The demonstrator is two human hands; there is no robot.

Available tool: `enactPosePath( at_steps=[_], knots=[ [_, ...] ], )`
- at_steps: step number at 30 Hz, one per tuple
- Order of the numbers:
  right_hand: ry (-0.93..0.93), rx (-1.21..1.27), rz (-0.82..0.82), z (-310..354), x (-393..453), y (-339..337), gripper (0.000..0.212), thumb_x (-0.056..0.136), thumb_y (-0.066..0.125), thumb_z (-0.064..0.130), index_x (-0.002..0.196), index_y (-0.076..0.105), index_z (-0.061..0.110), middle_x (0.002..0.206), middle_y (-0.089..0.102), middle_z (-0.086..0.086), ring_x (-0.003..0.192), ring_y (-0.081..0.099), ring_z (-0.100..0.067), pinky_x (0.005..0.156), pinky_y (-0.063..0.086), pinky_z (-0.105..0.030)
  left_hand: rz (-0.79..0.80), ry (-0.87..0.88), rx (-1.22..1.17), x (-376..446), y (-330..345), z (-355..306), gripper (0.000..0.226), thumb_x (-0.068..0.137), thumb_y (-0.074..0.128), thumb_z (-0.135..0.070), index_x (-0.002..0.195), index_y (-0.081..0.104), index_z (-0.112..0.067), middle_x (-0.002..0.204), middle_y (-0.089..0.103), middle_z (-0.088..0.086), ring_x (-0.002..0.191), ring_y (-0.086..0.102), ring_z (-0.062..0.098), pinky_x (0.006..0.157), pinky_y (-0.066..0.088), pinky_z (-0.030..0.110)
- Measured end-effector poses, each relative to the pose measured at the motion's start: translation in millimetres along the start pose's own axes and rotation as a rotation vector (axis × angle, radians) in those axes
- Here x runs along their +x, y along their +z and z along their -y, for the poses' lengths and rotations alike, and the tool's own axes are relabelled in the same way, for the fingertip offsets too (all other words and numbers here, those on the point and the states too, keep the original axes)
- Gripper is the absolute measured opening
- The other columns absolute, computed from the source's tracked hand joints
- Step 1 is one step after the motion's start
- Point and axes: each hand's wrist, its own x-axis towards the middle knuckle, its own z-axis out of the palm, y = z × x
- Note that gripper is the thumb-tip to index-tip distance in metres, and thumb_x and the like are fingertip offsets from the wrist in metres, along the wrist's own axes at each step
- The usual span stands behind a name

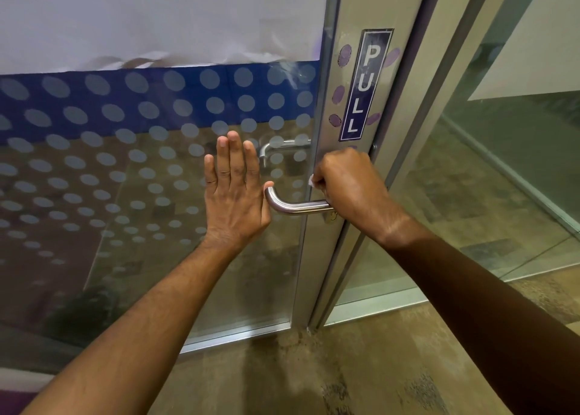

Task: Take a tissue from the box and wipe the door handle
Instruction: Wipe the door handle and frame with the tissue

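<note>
A brushed steel lever door handle (pixel 292 207) sticks out from the metal stile of a glass door. My right hand (pixel 350 185) is closed in a fist over the handle's inner end, near the stile. A small bit of white tissue (pixel 311 180) peeks out between its fingers. My left hand (pixel 233 191) lies flat on the glass just left of the handle's curved tip, fingers together and pointing up, holding nothing. No tissue box is in view.
The glass door (pixel 141 170) carries frosted dots and a blue band. A vertical "PULL" sign (pixel 364 85) sits on the stile above the handle. A second handle (pixel 276 149) shows behind the glass. A fixed glass panel (pixel 502 179) stands to the right, above a brown floor.
</note>
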Motion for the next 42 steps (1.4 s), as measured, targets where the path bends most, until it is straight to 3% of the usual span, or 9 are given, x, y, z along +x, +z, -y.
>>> enactPosePath(
  at_steps=[6, 11, 17, 20, 30, 32, 37, 40, 42],
  knots=[
    [0.047, 0.113, -0.181, -3, -10, -3, 0.016, 0.092, 0.065, 0.02, 0.104, 0.074, 0.014, 0.1, 0.071, -0.004, 0.096, 0.065, -0.02, 0.09, 0.054, -0.037, -0.005, -0.004, 0.008, 0, 2, 1, 0.103, 0.094, 0.052, -0.042, 0.148, -0.031, -0.012, 0.152, -0.045, 0.005, 0.144, -0.035, 0.021, 0.119, -0.021, 0.04],
    [0.096, 0.151, -0.074, -4, -4, 6, 0.014, 0.092, 0.064, 0.021, 0.1, 0.073, 0.015, 0.097, 0.072, -0.002, 0.093, 0.066, -0.015, 0.084, 0.056, -0.033, -0.007, 0.005, -0.005, 0, 0, 0, 0.104, 0.094, 0.052, -0.042, 0.147, -0.033, -0.013, 0.151, -0.046, 0.004, 0.143, -0.036, 0.02, 0.119, -0.021, 0.039],
    [0.21, 0.495, -0.631, -13, -51, 6, 0.019, 0.088, 0.07, 0.01, 0.106, 0.072, 0.008, 0.098, 0.071, -0.005, 0.085, 0.065, -0.013, 0.077, 0.053, -0.023, 0.013, 0.003, -0.001, 0, -1, 0, 0.101, 0.096, 0.049, -0.042, 0.146, -0.034, -0.013, 0.15, -0.048, 0.004, 0.143, -0.038, 0.02, 0.118, -0.022, 0.039],
    [0.295, 0.5, -0.757, -10, -84, 27, 0.018, 0.086, 0.07, 0.0, 0.104, 0.072, 0.001, 0.095, 0.071, -0.01, 0.081, 0.065, -0.013, 0.072, 0.054, -0.021, -0.003, 0.008, -0.011, 1, 0, 0, 0.101, 0.095, 0.048, -0.042, 0.146, -0.034, -0.014, 0.15, -0.047, 0.003, 0.143, -0.037, 0.019, 0.118, -0.021, 0.039],
    [0.581, 0.612, -0.703, 45, -80, 106, 0.015, 0.083, 0.069, -0.006, 0.093, 0.075, 0.002, 0.091, 0.072, -0.01, 0.079, 0.065, -0.009, 0.08, 0.042, -0.002, -0.057, 0.018, 0.01, -1, 3, 0, 0.101, 0.094, 0.051, -0.04, 0.148, -0.03, -0.013, 0.153, -0.043, 0.004, 0.145, -0.034, 0.021, 0.119, -0.019, 0.041],
    [0.526, 0.583, -0.743, 47, -66, 113, 0.013, 0.08, 0.068, -0.011, 0.088, 0.074, -0.002, 0.087, 0.07, -0.012, 0.076, 0.067, -0.02, 0.076, 0.042, -0.006, -0.062, 0.02, 0.015, 0, 4, 1, 0.101, 0.094, 0.051, -0.041, 0.148, -0.029, -0.013, 0.153, -0.043, 0.005, 0.145, -0.033, 0.022, 0.119, -0.019, 0.041],
    [0.369, 0.609, -0.972, 39, -33, 131, 0.027, 0.079, 0.074, -0.007, 0.106, 0.069, -0.009, 0.109, 0.069, -0.019, 0.107, 0.063, -0.022, 0.095, 0.053, -0.035, -0.078, 0.027, 0.026, 0, 6, 2, 0.1, 0.094, 0.05, -0.042, 0.149, -0.029, -0.012, 0.154, -0.042, 0.005, 0.145, -0.033, 0.022, 0.119, -0.019, 0.041],
    [0.325, 0.561, -0.912, 42, -35, 151, 0.032, 0.08, 0.062, -0.016, 0.112, 0.064, -0.012, 0.117, 0.063, -0.022, 0.111, 0.06, -0.035, 0.103, 0.047, -0.044, -0.09, 0.031, 0.035, 0, 7, 2, 0.101, 0.094, 0.05, -0.042, 0.149, -0.028, -0.012, 0.154, -0.041, 0.005, 0.145, -0.032, 0.022, 0.119, -0.019, 0.042],
    [0.307, 0.48, -0.786, 46, -42, 163, 0.038, 0.078, 0.05, -0.012, 0.115, 0.06, -0.014, 0.122, 0.058, -0.028, 0.114, 0.057, -0.044, 0.114, 0.032, -0.035, -0.094, 0.037, 0.042, -1, 7, 3, 0.101, 0.094, 0.051, -0.042, 0.149, -0.028, -0.011, 0.154, -0.04, 0.005, 0.146, -0.031, 0.022, 0.12, -0.017, 0.042]
  ],
)
